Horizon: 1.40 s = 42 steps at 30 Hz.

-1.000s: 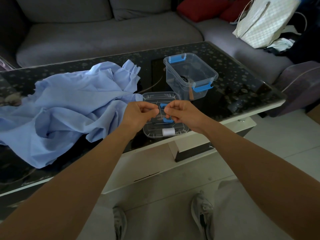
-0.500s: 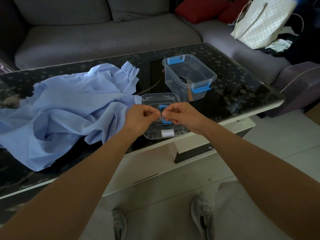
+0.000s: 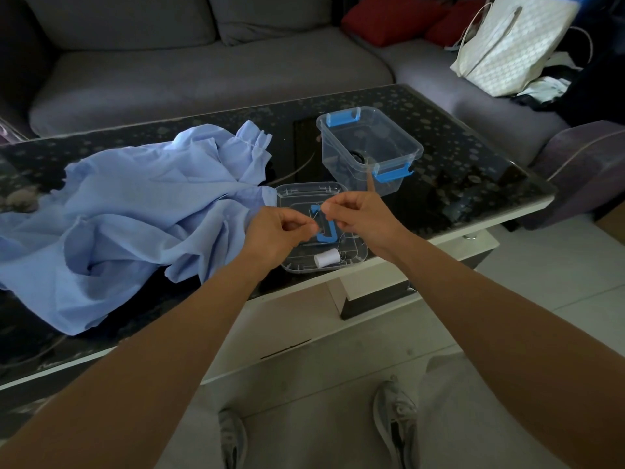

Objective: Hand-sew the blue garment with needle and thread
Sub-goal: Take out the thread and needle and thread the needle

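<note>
**Surface.** Table: dark speckled glass top with a pale edge. We stand at its near side, shoes on a light floor.

**Room.** Grey sofa behind the table. Red cushions and a white bag at back right.

**On the table.**
- Blue garment, crumpled over the left half, one corner touching the lid.
- Clear box with blue latches, open, at centre.
- Lid, flat, just in front of the box and close to the near edge.
- White spool lying on the lid.

**Open room.** Bare glass shows from the box to the right corner.

**Hands.** Left hand and right hand are held above the lid. Each grip is closed in a fingertip pinch on the thread. We cannot make out a needle.

**Change.** Half a second ago the fingertips met. Now they are slightly apart, the right hand a little higher. Garment, box, lid and spool are unmoved.
</note>
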Tool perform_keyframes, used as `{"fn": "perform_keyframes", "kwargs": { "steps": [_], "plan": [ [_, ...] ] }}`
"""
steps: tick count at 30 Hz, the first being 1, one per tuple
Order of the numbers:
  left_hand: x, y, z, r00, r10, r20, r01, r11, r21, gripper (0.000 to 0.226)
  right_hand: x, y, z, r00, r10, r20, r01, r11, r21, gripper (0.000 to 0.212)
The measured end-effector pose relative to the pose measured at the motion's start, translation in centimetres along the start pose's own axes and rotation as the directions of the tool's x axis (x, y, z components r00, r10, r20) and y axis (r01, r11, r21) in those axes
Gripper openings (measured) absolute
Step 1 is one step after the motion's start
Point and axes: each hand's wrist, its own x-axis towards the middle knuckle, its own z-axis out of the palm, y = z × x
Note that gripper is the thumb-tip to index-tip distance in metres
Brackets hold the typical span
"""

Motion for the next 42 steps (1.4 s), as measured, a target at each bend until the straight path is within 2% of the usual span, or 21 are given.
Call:
{"fn": "perform_keyframes", "kwargs": {
  "steps": [11, 16, 21, 30, 34, 42],
  "plan": [
    [0.08, 0.07, -0.03, 1.0, -0.003, 0.024, 0.002, 1.0, 0.012, 0.013, -0.36, -0.48, 0.1, 0.999, 0.01, 0.049, -0.008, 0.999, -0.042, 0.016],
    [-0.05, 0.41, -0.13, 1.0, -0.012, 0.015, 0.012, 1.0, 0.016, 0.005, -0.5, -0.47, -0.01, 0.998, 0.013, 0.054, -0.01, 0.999, -0.046, 0.012],
    [-0.07, 0.35, -0.24, 0.999, -0.052, 0.007, 0.052, 0.999, -0.004, 0.005, -0.41, -0.32, 0.21, 1.0, 0.019, -0.014, -0.019, 1.0, 0.011, 0.007],
    [-0.05, 0.26, -0.32, 0.998, -0.067, -0.01, 0.067, 0.997, -0.026, 0.008, -0.08, 0.05, 0.38, 0.998, -0.029, -0.049, 0.024, 0.994, -0.104, 0.008],
    [0.01, 0.33, -0.26, 0.997, -0.079, -0.017, 0.079, 0.997, -0.014, 0.004, -0.07, 0.1, 0.26, 0.999, -0.034, -0.041, 0.029, 0.991, -0.128, 0.013],
    [-0.1, 0.49, -0.22, 0.996, -0.092, -0.017, 0.092, 0.996, 0.01, 0.004, -0.1, 0.08, 0.34, 0.999, -0.04, -0.032, 0.035, 0.989, -0.142, 0.01]
  ]
}}
